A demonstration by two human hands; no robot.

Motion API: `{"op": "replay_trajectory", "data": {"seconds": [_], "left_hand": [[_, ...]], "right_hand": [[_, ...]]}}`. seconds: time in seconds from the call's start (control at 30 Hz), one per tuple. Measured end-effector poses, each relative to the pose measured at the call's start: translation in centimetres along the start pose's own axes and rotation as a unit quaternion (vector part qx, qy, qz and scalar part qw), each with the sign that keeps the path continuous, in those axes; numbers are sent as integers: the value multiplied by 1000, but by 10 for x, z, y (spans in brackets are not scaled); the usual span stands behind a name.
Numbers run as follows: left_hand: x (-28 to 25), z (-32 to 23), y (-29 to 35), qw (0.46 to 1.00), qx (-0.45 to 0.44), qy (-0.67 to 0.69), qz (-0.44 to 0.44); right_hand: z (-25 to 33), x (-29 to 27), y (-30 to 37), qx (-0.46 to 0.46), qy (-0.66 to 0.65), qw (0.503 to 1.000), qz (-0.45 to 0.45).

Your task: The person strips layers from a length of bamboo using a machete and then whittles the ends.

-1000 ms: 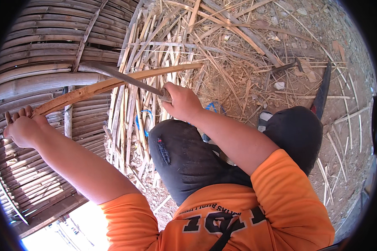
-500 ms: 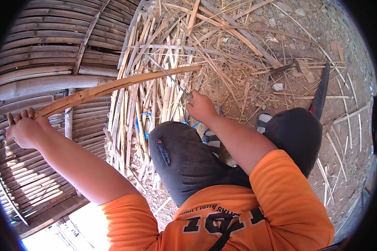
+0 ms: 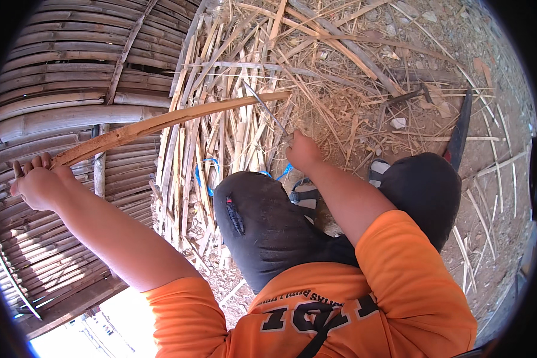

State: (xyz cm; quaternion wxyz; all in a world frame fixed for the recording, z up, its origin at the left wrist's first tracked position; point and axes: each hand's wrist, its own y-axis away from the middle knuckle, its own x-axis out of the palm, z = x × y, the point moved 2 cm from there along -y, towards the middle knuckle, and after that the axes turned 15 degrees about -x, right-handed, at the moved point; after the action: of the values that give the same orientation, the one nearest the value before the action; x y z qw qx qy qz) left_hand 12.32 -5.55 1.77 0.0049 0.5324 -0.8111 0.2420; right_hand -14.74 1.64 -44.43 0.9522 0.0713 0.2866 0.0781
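The left hand is gripping one end of a long wooden strip; the right hand is grasping a knife, its blade crossing near the far end.

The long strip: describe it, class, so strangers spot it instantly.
Find the slatted panel at left. Over it, the left grip holds the long strip, which stretches rightward across the pile of pale sticks. Unlike those, it is broad, orange-brown and held.

My view is bright, blown white at lower left. Sun patches dapple long brown bamboo slats; fisheye corners fall black.
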Motion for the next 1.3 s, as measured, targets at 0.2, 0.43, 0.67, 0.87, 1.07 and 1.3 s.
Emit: {"op": "replay_trajectory", "data": {"seconds": [0.2, 0.43, 0.67, 0.87, 1.07, 1.3], "left_hand": [[0, 6, -17, 999, 14, 18, 29], [0, 6, -24, 999, 25, 1, 22], [-7, 8, -12, 999, 10, 1, 31], [-2, 6, -14, 998, 0, 34, 54], [-1, 6, -21, 998, 1, 30, 57], [-4, 5, -1, 1000, -11, 27, 2]], "right_hand": [[83, -13, -2, -161, -95, 982, -40], [66, 1, -8, -135, -63, 988, -32], [12, -6, -1, 23, -28, 999, 29], [85, -18, -4, -126, -94, 987, -18], [70, -6, 0, -150, -49, 987, -17], [3, 1, -2, 18, -28, 999, 17]]}}
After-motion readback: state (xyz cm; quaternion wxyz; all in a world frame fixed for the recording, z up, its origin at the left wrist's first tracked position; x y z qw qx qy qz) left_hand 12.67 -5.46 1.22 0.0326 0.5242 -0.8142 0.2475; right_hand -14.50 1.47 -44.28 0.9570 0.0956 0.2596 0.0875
